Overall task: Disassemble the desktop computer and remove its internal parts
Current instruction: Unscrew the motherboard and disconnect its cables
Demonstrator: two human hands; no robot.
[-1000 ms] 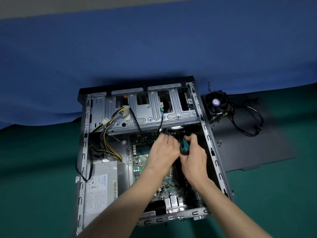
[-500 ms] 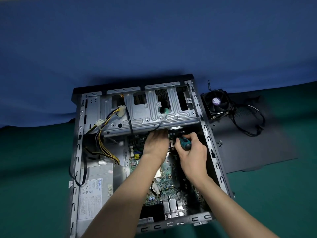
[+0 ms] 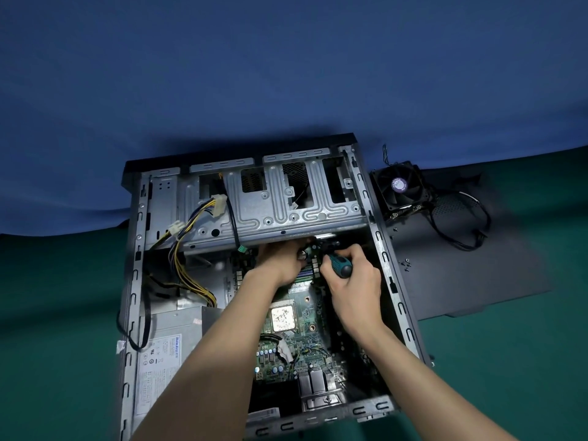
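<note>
On green worktop (image 3: 509, 377), open computer case (image 3: 385, 259) lies on its side, blue cloth (image 3: 286, 58) behind it. Both hands are inside the case at its far end, just below the edge of the metal drive cage (image 3: 276, 205). Right hand (image 3: 353, 281) is wrapped around a screwdriver (image 3: 340, 265) with a teal and black handle; the tip points toward the far end of the motherboard (image 3: 286, 351) and is hidden in shadow. Left hand (image 3: 280, 259) is just beside it with its back up and fingers tucked under the cage edge; cannot tell if they pinch anything. The motherboard is seated in the case, with the bare CPU (image 3: 281, 318) showing between the forearms. Power supply (image 3: 165, 361) sits at the near left of the case, and yellow and black cables (image 3: 187, 272) run from it up to the cage. Right of the case, a cooler fan (image 3: 399, 189) with its wires rests on the dark side panel (image 3: 461, 275), which lies flat on the worktop. A few loose screws (image 3: 405, 265) lie on the panel near the case wall.
</note>
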